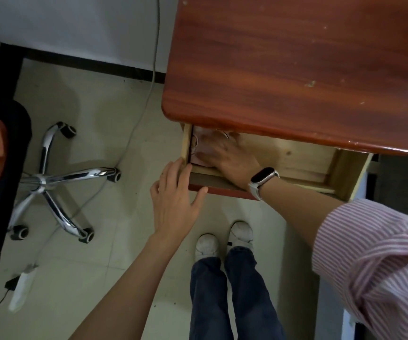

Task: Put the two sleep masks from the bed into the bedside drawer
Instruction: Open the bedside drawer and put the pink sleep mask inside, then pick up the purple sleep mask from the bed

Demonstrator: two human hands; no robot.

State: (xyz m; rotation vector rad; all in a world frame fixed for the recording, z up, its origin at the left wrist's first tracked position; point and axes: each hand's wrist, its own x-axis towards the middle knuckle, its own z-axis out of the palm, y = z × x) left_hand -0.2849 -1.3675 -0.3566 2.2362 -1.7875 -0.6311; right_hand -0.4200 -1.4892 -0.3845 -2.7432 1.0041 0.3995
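pink sleep mask [201, 157] under right hand [225, 153] — inside drawer [296, 155].

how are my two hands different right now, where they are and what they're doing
The right hand reaches inside the open drawer, pressing flat on something pale pink; the left hand stays outside, fingers on the drawer's front corner. The right wrist wears a watch band; the left wrist is bare. Both are open-palmed, fingers spread.
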